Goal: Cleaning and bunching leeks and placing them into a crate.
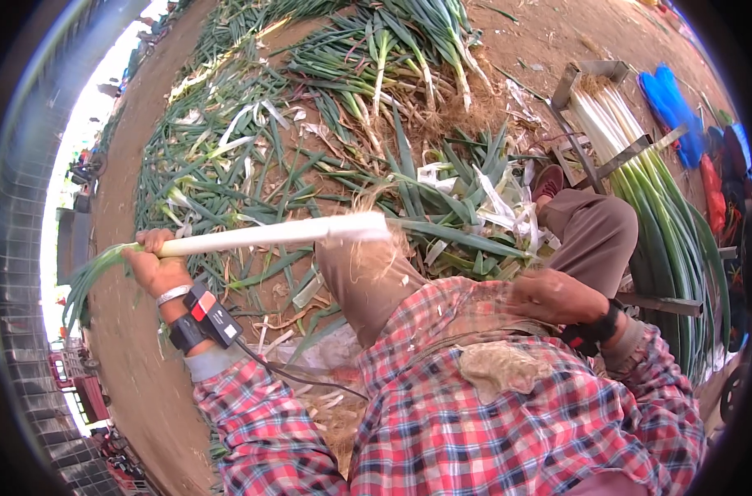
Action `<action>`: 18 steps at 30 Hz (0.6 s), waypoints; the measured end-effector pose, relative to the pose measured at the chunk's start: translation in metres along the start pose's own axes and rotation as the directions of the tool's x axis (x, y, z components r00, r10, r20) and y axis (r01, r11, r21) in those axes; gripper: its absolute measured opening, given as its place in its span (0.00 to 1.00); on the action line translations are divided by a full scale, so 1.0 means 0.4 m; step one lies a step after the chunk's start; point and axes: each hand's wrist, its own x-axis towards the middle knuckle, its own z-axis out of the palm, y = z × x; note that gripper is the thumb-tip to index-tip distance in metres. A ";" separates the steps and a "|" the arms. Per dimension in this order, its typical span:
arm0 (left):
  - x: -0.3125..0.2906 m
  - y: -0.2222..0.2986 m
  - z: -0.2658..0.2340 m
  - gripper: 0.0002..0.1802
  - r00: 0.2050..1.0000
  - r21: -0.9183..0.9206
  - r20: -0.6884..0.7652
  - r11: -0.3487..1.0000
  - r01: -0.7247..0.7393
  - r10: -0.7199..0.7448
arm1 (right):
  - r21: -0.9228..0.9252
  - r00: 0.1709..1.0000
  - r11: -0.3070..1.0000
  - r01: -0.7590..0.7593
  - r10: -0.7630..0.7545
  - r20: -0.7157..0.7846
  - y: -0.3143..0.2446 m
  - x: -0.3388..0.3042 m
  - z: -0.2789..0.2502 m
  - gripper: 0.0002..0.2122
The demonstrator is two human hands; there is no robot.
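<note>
My left hand [154, 263] grips a long green onion [260, 237] where its white stalk turns green. The leaves droop out to the left of my fist, and the white stalk reaches right across my knee to its hairy, blurred root end. Over my lap is my right hand [554, 296], smeared by motion with its fingers hard to make out; I see nothing clearly held in it. A metal rack [595, 169] at my right cradles a thick bundle of green onions [640, 165], white ends away from me and green leaves toward me.
Farther off lies a pile of untrimmed green onions [425, 70] with dirty roots. Stripped leaves [260, 178] litter the brown ground at left and around my feet. Blue plastic [672, 116] and a red bag [713, 194] lie beyond the rack. A cable [293, 369] runs from my left wrist.
</note>
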 end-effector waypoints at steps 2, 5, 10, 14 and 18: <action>-0.031 -0.026 0.036 0.30 0.999 0.014 0.007 0.999 -0.044 0.044 | -0.329 0.918 0.938 0.110 -0.223 -0.327 -0.037 0.080 0.001 0.14; -0.065 -0.026 0.055 0.29 0.998 0.035 0.023 0.998 -0.054 0.053 | -0.081 0.830 0.982 0.171 -0.188 -0.525 -0.135 0.193 -0.018 0.17; -0.114 -0.048 0.075 0.30 0.998 -0.035 0.045 0.998 0.055 -0.053 | -0.414 0.764 0.861 0.296 -0.473 -0.438 -0.227 0.297 -0.053 0.17; -0.111 -0.078 0.062 0.31 0.994 -0.026 0.087 0.997 0.072 -0.069 | -0.487 0.813 0.809 0.328 -0.505 -0.291 -0.180 0.338 -0.006 0.11; -0.094 -0.091 0.024 0.30 0.986 -0.009 0.093 0.990 0.139 -0.138 | -0.243 0.796 0.782 0.574 -0.603 -0.058 -0.225 0.308 0.018 0.10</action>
